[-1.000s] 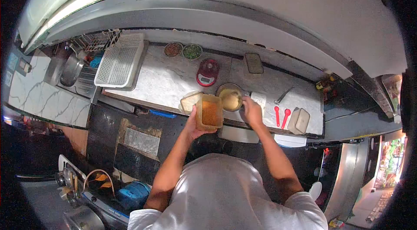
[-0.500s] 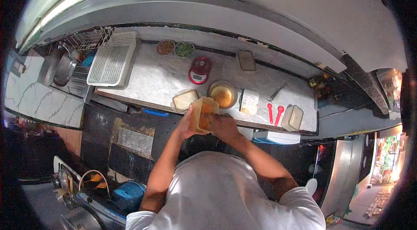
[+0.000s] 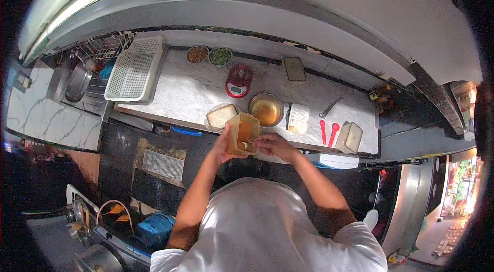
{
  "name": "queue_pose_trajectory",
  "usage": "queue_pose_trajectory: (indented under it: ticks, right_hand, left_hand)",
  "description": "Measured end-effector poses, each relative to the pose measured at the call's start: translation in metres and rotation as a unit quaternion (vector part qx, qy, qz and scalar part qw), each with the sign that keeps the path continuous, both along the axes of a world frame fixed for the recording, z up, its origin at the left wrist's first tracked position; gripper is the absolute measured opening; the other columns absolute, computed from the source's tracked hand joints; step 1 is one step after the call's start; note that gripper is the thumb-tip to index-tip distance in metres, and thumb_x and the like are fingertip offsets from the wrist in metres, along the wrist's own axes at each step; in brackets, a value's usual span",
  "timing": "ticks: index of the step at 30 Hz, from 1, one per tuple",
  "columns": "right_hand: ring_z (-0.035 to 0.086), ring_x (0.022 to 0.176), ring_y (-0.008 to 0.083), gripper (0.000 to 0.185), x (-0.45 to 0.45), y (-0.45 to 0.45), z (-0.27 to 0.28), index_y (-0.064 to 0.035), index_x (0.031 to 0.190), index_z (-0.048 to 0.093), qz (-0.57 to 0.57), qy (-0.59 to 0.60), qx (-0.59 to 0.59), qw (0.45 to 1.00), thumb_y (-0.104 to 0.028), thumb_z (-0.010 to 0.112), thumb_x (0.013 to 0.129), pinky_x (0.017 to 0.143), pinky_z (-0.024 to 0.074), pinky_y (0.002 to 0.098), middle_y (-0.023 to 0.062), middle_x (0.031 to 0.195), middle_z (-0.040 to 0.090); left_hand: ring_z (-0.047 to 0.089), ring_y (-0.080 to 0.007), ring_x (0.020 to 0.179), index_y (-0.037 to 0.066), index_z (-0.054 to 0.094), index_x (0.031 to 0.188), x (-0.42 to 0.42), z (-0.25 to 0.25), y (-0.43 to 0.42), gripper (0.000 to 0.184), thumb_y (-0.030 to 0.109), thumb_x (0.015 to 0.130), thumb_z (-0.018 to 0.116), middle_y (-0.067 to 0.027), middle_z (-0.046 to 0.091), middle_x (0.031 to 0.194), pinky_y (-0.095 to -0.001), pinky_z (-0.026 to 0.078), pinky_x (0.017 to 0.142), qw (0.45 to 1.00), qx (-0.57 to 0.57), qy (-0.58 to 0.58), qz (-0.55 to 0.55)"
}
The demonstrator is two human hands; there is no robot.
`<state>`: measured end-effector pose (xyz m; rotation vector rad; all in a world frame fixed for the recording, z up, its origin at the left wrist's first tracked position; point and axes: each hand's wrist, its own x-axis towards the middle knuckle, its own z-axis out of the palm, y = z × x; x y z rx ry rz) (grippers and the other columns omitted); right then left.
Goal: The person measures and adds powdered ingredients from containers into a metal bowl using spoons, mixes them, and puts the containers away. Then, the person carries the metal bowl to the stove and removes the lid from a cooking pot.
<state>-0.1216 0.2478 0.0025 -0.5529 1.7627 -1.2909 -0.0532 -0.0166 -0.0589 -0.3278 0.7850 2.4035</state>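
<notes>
My left hand [image 3: 222,147] grips the left side of a yellowish plastic container [image 3: 234,136], tilted at the counter's front edge, with orange-brown powder [image 3: 248,129] inside. My right hand [image 3: 274,147] is closed round the handle of a small spoon [image 3: 244,145], whose pale bowl is inside the container near the powder. Just behind my right hand stands a metal bowl [image 3: 266,110] with yellow-brown contents. A pale lid [image 3: 222,117] lies left of that bowl, and a white packet [image 3: 298,119] lies right of it.
A red scale [image 3: 239,80] and two small bowls, one brown [image 3: 197,54] and one green [image 3: 220,56], stand farther back. At right are two red spoons [image 3: 334,133], a metal utensil [image 3: 331,107] and a closed container [image 3: 349,138]. A white basket [image 3: 135,69] is at left.
My right hand has moved from the metal bowl to the container held in my left hand. The bowl's contents look browner than before.
</notes>
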Motion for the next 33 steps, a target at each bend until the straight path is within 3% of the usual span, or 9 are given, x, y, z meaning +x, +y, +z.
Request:
queue_pose_trajectory:
  ticks: [2,5,8,23,26,28,30,31,33]
  right_hand:
    - [0.05,0.066,0.0078,0.021,0.005,0.004,0.001,-0.001,0.123,0.072,-0.168,-0.217,-0.073,0.959,-0.016,0.067,0.109,0.059,0.0384,0.0248,-0.0003,0.081,0.061]
    - [0.05,0.065,0.0089,0.024,0.002,0.011,0.004,0.0022,0.124,0.073,-0.214,-0.283,-0.108,0.929,-0.014,0.066,0.109,0.059,0.0385,0.027,-0.0018,0.079,0.059]
    - [0.045,0.062,0.0091,0.024,0.004,0.01,0.019,0.0034,0.122,0.074,-0.311,-0.309,-0.101,0.893,-0.014,0.065,0.109,0.059,0.0366,0.0283,-0.0031,0.076,0.054]
    - [0.047,0.06,0.0111,0.018,-0.014,0.028,0.017,0.0003,0.12,0.072,-0.323,-0.279,-0.133,0.894,-0.012,0.066,0.108,0.055,0.0377,0.0275,-0.0012,0.075,0.058]
    - [0.047,0.061,0.0083,0.021,-0.031,0.033,0.019,0.0006,0.122,0.072,-0.343,-0.188,-0.193,0.9,-0.013,0.066,0.108,0.054,0.0361,0.0245,-0.0035,0.074,0.058]
    - [0.054,0.062,0.0131,0.022,-0.042,0.022,0.009,-0.0021,0.126,0.069,-0.35,0.108,-0.083,0.927,-0.014,0.064,0.108,0.057,0.0438,0.0289,0.0007,0.075,0.061]
    - [0.067,0.07,0.0266,0.023,-0.049,0.013,-0.022,-0.0042,0.128,0.067,-0.278,0.414,0.102,0.861,-0.011,0.061,0.107,0.063,0.0509,0.0389,0.0098,0.081,0.069]
    - [0.073,0.077,0.0353,0.023,-0.054,0.012,-0.045,-0.0053,0.127,0.066,-0.202,0.545,0.218,0.784,-0.01,0.059,0.106,0.067,0.0538,0.0453,0.0154,0.086,0.073]
    - [0.074,0.097,0.0408,0.038,-0.06,0.016,-0.09,-0.0075,0.13,0.065,-0.127,0.624,0.192,0.747,-0.004,0.062,0.093,0.082,0.0544,0.0498,0.0205,0.105,0.075]
  left_hand:
    - [0.067,-0.0402,0.132,0.02,0.041,0.168,0.002,0.001,0.001,0.098,0.09,0.1,0.035,-0.0159,0.059,0.157,-0.0621,0.064,0.091,1.0,-0.01,0.001,0.007]
    - [0.066,-0.0408,0.134,0.021,0.041,0.168,0.004,0.007,0.004,0.097,0.089,0.1,0.036,-0.0154,0.059,0.158,-0.0632,0.063,0.092,1.0,-0.016,0.021,0.016]
    - [0.065,-0.0424,0.136,0.021,0.041,0.168,0.004,0.007,0.006,0.096,0.089,0.1,0.036,-0.0154,0.058,0.159,-0.0665,0.061,0.094,0.999,-0.016,0.025,0.022]
    - [0.063,-0.0433,0.139,0.019,0.039,0.169,-0.001,0.0,-0.001,0.105,0.093,0.094,0.042,-0.0157,0.056,0.162,-0.0681,0.058,0.1,0.998,0.04,0.04,0.004]
    - [0.064,-0.043,0.137,0.019,0.039,0.169,0.001,-0.004,-0.001,0.104,0.092,0.095,0.042,-0.0158,0.056,0.161,-0.0664,0.06,0.097,0.997,0.066,0.037,0.034]
    - [0.064,-0.0431,0.136,0.019,0.04,0.169,0.003,-0.007,-0.007,0.104,0.093,0.095,0.039,-0.0156,0.057,0.161,-0.0665,0.059,0.099,0.998,0.045,0.014,0.031]
    - [0.062,-0.0428,0.138,0.022,0.04,0.169,0.003,-0.017,-0.011,0.102,0.093,0.096,0.037,-0.0152,0.056,0.161,-0.0672,0.057,0.1,0.998,0.05,0.02,0.017]
    - [0.061,-0.0425,0.14,0.024,0.041,0.169,0.002,-0.019,-0.012,0.101,0.094,0.096,0.036,-0.0148,0.056,0.161,-0.068,0.056,0.1,0.998,0.054,0.026,0.004]
    - [0.06,-0.0427,0.141,0.024,0.041,0.169,0.008,-0.004,-0.009,0.101,0.094,0.096,0.034,-0.0151,0.056,0.161,-0.0682,0.056,0.1,0.999,0.027,0.013,0.012]
